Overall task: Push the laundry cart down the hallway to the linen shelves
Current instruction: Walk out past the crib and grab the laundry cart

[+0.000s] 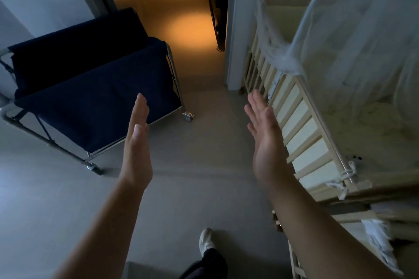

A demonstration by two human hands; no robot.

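Observation:
The laundry cart point(90, 97) stands at the left: a dark navy fabric bin on a silver metal frame with small castor wheels. My left hand point(137, 142) hovers flat and edge-on just right of the cart's near corner, fingers straight, holding nothing and not touching the cart. My right hand point(264, 142) is raised at the same height, palm facing left, fingers spread, holding nothing. Both forearms reach forward from the bottom of the view.
A pale wooden crib point(301, 124) draped in white netting lines the right side. Ahead, a doorway point(181, 18) opens onto an orange-lit hallway floor. A white wall corner point(233, 52) stands beside the crib. My shoe point(206, 242) shows on the grey floor.

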